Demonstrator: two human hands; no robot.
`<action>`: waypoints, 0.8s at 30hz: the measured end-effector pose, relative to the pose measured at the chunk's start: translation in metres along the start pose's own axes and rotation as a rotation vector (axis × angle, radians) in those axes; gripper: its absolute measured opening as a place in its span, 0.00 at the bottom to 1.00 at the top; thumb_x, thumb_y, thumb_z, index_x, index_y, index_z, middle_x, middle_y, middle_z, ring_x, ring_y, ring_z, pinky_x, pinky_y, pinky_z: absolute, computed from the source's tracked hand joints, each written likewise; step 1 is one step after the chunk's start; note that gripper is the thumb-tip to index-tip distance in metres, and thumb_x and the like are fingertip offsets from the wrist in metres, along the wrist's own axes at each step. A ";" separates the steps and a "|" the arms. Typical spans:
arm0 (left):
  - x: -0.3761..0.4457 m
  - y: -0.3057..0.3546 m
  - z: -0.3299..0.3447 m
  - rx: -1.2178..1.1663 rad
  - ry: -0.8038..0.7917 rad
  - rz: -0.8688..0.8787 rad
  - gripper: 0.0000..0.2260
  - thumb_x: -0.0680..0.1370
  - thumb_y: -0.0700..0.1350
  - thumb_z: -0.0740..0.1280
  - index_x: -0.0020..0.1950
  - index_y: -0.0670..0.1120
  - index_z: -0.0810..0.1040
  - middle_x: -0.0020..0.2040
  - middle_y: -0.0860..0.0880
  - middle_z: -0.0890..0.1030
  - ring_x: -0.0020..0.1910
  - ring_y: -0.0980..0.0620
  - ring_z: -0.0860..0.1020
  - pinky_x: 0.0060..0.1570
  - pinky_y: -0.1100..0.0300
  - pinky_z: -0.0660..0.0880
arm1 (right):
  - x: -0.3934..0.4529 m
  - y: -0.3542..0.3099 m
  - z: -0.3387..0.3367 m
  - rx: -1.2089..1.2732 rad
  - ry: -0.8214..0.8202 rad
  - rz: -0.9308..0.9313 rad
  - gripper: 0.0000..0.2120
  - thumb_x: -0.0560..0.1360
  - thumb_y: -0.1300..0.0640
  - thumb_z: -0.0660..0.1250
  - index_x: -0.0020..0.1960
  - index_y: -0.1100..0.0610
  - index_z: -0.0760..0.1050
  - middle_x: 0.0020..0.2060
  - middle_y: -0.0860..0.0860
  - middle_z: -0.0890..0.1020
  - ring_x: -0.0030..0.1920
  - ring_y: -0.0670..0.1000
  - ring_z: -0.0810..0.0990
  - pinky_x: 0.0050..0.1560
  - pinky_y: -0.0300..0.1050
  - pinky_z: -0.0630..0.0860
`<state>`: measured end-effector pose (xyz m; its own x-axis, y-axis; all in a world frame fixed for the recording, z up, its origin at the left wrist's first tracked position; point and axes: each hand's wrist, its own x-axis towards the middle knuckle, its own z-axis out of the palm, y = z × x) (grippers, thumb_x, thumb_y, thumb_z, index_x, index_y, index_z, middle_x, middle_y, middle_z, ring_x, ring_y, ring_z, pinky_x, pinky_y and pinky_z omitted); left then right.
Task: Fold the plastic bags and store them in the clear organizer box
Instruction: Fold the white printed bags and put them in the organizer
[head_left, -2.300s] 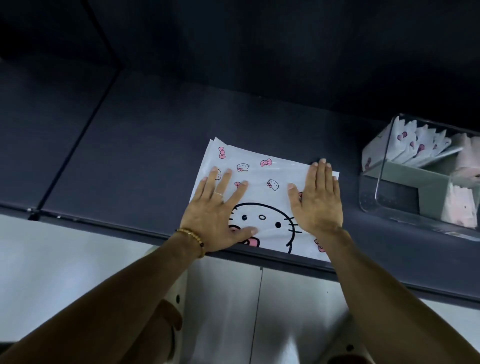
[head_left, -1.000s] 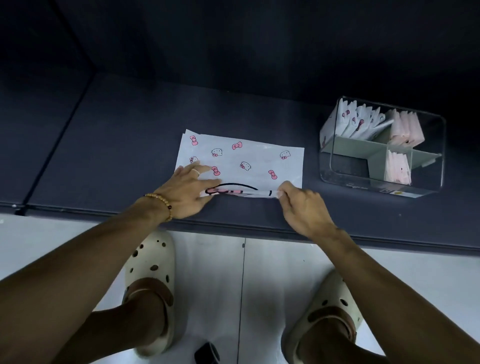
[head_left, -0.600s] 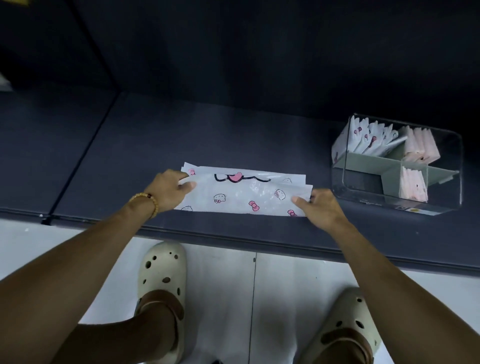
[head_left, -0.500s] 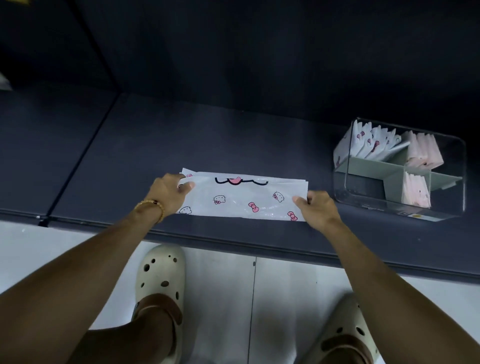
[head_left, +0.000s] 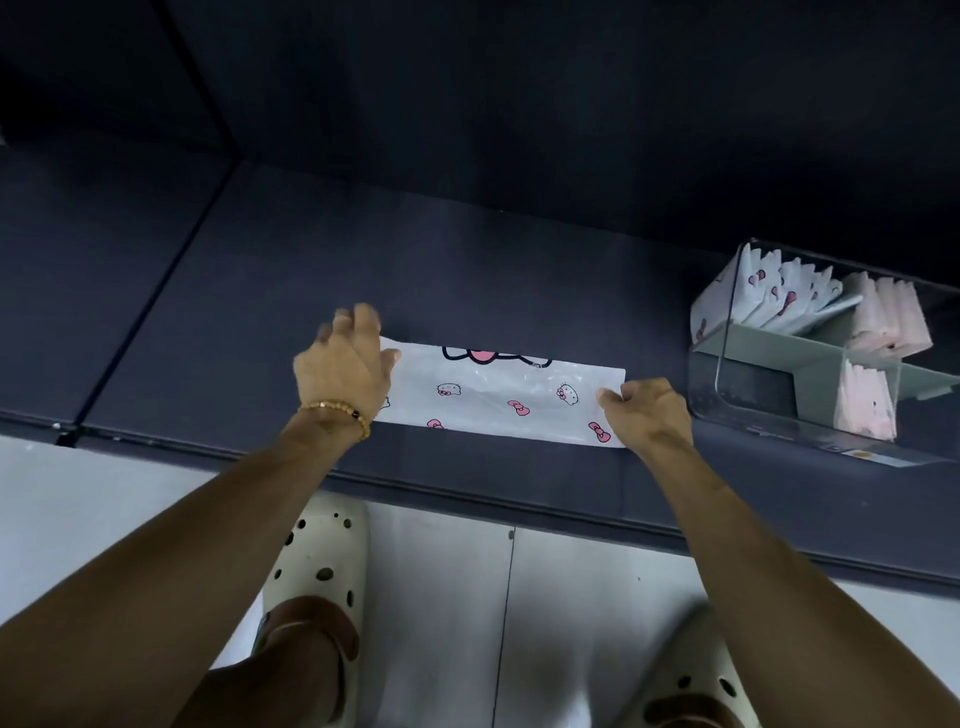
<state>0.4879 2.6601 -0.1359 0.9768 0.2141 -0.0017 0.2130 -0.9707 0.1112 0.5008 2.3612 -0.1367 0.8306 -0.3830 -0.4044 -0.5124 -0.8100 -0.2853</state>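
Plastic bag, white with small pink bows and cat faces, lies folded into a long strip on the dark worktop, close to its front edge. My left hand is at the strip's left end, fingers loosely spread and blurred above the far corner, so I cannot tell whether they grip it or only touch it. My right hand pinches the right end, fingers curled around the edge. A beaded bracelet sits on my left wrist.

To the right, near the bag but apart from it, stands the clear organizer box with a grey-green divider inside. Folded white bags stand upright in its far left compartment, and pale pink folded bags fill the far right one, with more pink ones in the near right compartment.

The worktop is a matte dark blue-grey surface with a seam running diagonally on the left, backed by a dark wall. Below its front edge the floor is pale grey tile. My feet wear cream perforated clogs.
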 end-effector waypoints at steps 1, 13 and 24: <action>-0.001 0.001 0.001 0.030 0.058 0.148 0.11 0.74 0.41 0.67 0.55 0.43 0.74 0.50 0.41 0.77 0.49 0.38 0.75 0.39 0.49 0.72 | -0.001 0.000 0.001 0.015 0.001 0.013 0.15 0.75 0.48 0.63 0.37 0.58 0.76 0.36 0.53 0.78 0.39 0.56 0.75 0.38 0.41 0.68; 0.003 -0.042 0.032 0.115 -0.230 0.767 0.30 0.78 0.56 0.41 0.76 0.45 0.36 0.77 0.47 0.40 0.76 0.53 0.37 0.74 0.56 0.38 | -0.097 -0.126 0.084 0.301 -0.061 -0.896 0.25 0.81 0.54 0.56 0.73 0.66 0.59 0.75 0.59 0.58 0.76 0.54 0.54 0.75 0.45 0.53; 0.005 -0.052 0.029 0.079 -0.201 0.788 0.32 0.79 0.59 0.44 0.77 0.42 0.43 0.78 0.44 0.47 0.77 0.50 0.44 0.75 0.52 0.47 | -0.073 -0.123 0.118 -0.207 0.096 -0.953 0.33 0.80 0.45 0.41 0.77 0.65 0.51 0.77 0.59 0.53 0.77 0.54 0.49 0.76 0.49 0.50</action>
<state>0.4823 2.7081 -0.1701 0.8239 -0.5513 -0.1315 -0.5449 -0.8343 0.0840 0.4776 2.5411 -0.1749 0.8953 0.4453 -0.0084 0.4235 -0.8570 -0.2936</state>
